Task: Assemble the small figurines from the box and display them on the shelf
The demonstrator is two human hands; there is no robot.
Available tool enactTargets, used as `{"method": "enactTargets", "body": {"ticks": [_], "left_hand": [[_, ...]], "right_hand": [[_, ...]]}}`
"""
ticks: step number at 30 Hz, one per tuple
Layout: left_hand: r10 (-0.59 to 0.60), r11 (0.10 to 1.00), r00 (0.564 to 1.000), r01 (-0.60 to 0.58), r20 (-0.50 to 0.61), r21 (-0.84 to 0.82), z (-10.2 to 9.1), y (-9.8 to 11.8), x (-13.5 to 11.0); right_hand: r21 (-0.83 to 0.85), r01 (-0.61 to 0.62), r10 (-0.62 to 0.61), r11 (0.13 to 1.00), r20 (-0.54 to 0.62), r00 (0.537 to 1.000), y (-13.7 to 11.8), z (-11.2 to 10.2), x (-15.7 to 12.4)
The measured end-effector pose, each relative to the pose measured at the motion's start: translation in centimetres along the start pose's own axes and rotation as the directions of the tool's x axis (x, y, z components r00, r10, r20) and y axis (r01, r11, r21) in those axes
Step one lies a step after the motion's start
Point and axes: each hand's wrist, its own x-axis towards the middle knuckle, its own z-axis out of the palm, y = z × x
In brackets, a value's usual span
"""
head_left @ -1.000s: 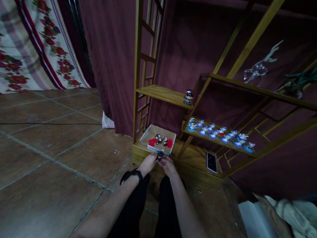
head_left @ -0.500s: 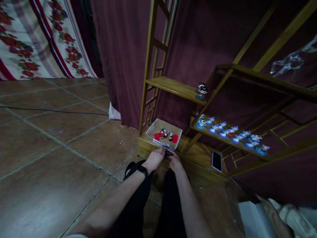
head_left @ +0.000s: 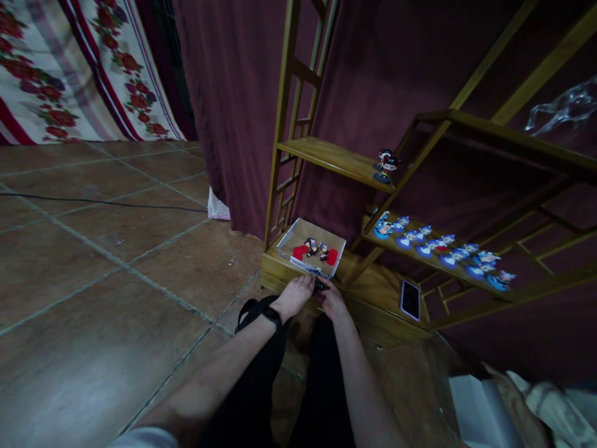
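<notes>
My left hand (head_left: 298, 295) and my right hand (head_left: 333, 299) meet just in front of the open box, fingers closed around one small dark thing (head_left: 319, 285). It looks like a figurine, though my fingers cover most of it. Inside the shallow cardboard box (head_left: 285, 250) lie several small black-haired figurines (head_left: 311, 247) and red pieces (head_left: 332, 257). The box rests on the low wooden base of the shelf.
A wooden shelf unit (head_left: 326, 158) holds black-haired figurines (head_left: 386, 165) on an upper board and rows of blue-and-white figurines (head_left: 428, 246) lower down. A phone (head_left: 410, 300) lies on the base. At lower right stands a white box (head_left: 482, 407); a cable (head_left: 102, 201) crosses the tiled floor.
The view has shifted slightly. Both hands stay together at the front of the box, still holding the small dark thing, with only slight finger movement.
</notes>
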Motion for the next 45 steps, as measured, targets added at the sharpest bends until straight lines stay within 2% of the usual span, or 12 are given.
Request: {"method": "enactTargets", "body": {"ticks": [5,15,21,24,32,40,45], "left_hand": [[-0.012,0.999,1.000,0.012,0.007,-0.037,-0.3,-0.1,0.0],[-0.125,0.964,0.992,0.125,0.013,-0.234,-0.3,-1.1,0.4],[-0.157,0.930,0.986,0.127,-0.063,-0.344,0.4,-1.6,1.0],[-0.201,0.895,0.977,0.156,-0.066,-0.417,0.5,-1.8,1.3],[-0.318,0.722,0.948,0.255,0.019,-0.642,0.4,-2.5,1.7],[-0.242,0.438,0.964,0.208,0.108,-0.875,2.1,-4.0,2.2],[-0.279,0.375,0.955,0.202,0.098,-0.905,1.8,-3.8,2.1]], "right_hand": [[0.006,0.007,-0.007,1.000,0.014,1.000,-0.1,0.1,-0.2],[0.063,-0.015,0.011,0.998,0.063,0.998,-0.2,0.6,-0.2],[0.089,-0.035,0.032,0.995,0.035,0.999,-0.3,0.7,-0.1],[0.100,-0.035,0.032,0.994,0.024,0.999,-0.4,0.8,-0.2],[0.126,-0.035,0.025,0.991,0.080,0.996,-0.8,1.0,-0.6],[0.128,-0.004,-0.008,0.992,0.096,0.995,-1.0,1.1,-0.7],[0.134,-0.002,-0.014,0.991,0.121,0.993,-1.0,1.1,-0.8]]}}
